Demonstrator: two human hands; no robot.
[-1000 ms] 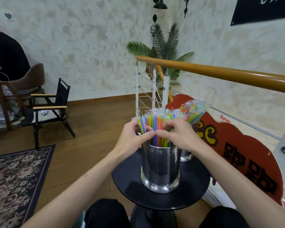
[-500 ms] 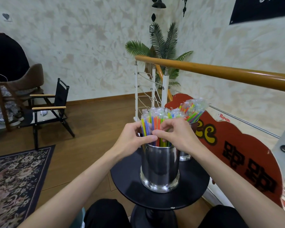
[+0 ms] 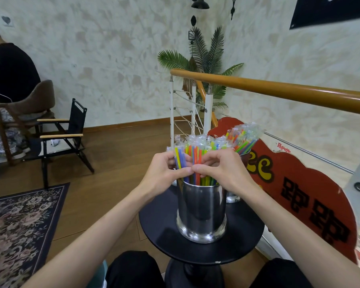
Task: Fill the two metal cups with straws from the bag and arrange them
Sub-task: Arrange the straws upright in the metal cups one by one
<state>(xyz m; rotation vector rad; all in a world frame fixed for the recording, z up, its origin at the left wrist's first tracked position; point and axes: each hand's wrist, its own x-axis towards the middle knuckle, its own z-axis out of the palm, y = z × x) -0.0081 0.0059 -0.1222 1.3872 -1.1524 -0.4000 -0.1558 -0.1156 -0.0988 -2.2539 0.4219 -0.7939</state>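
While my left hand (image 3: 164, 173) and right hand (image 3: 220, 170) curled round the wrapped straws (image 3: 192, 151), gripping the bundle, the near metal cup (image 3: 202, 213) holding them stood on a small round black table (image 3: 160, 229). Just behind, to the right, the second cup (image 3: 233, 197) held more straws. Wooden flooring (image 3: 112, 163), a patterned rug (image 3: 19, 225) at left and a wooden handrail (image 3: 279, 92) at right surrounded it.

Red sign (image 3: 295, 206) – "Popeye" (small label), large black characters unreadable
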